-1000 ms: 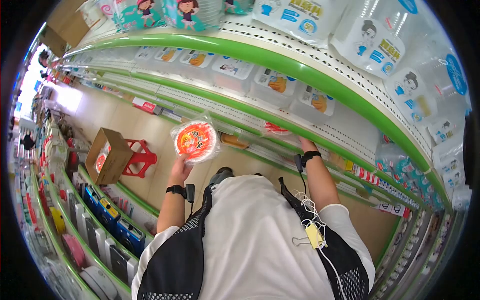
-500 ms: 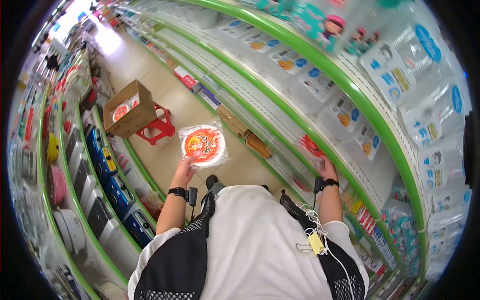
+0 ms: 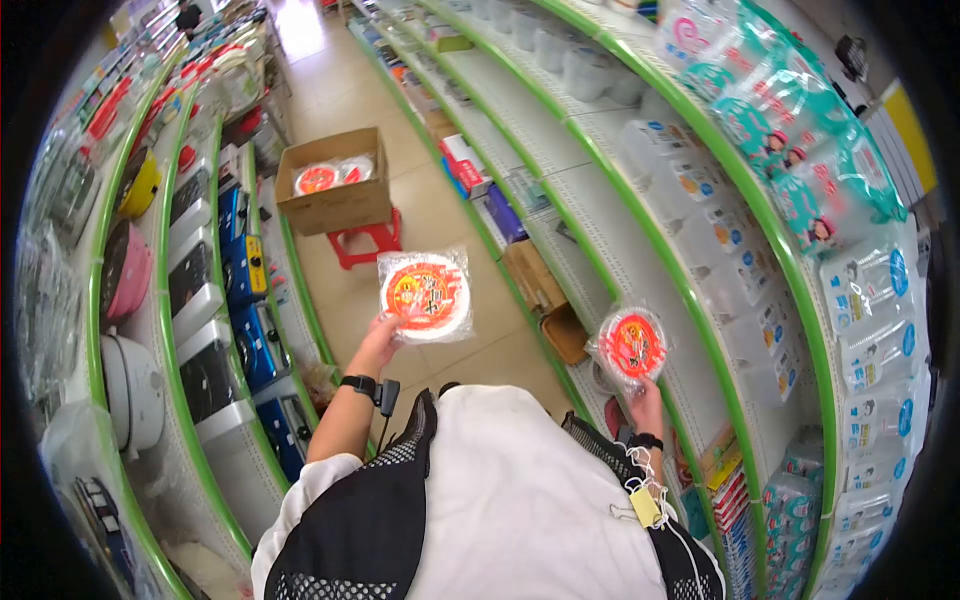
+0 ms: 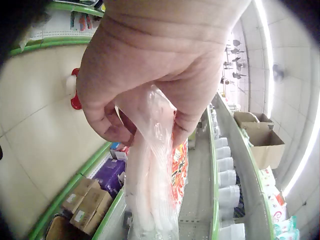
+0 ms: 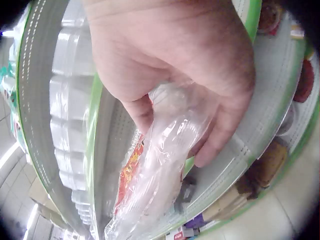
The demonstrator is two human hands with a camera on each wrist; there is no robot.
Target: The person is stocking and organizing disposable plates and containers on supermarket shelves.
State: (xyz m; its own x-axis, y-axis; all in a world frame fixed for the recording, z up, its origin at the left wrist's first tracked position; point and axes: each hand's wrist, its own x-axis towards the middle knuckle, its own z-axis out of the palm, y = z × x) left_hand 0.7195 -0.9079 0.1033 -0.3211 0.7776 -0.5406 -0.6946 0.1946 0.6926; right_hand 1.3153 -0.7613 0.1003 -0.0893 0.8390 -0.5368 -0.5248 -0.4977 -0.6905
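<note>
My left hand (image 3: pixel 378 343) pinches the near edge of a plastic-wrapped pack of disposable plates (image 3: pixel 428 297), round and white with a red and orange label. In the left wrist view the pack (image 4: pixel 152 185) shows edge-on, thumb on one side and fingers on the other. On the right, my right hand (image 3: pixel 646 402) grips a smaller wrapped pack of disposable plates (image 3: pixel 632 345) with a similar label, held beside the shelf's front. The right wrist view shows its crinkled clear wrap (image 5: pixel 165 130) between thumb and fingers.
An open cardboard box (image 3: pixel 335 205) with similar packs inside stands on a red stool (image 3: pixel 365 240) in the aisle. Green-edged shelves (image 3: pixel 690 290) run along the right, holding clear plastic containers (image 3: pixel 715 240). The left shelves carry blue boxes (image 3: pixel 258 345) and a pink basin (image 3: pixel 128 270).
My right hand has come out from the shelf with the smaller pack, now fully in sight. The left hand still holds its pack. The head view has turned toward the aisle.
</note>
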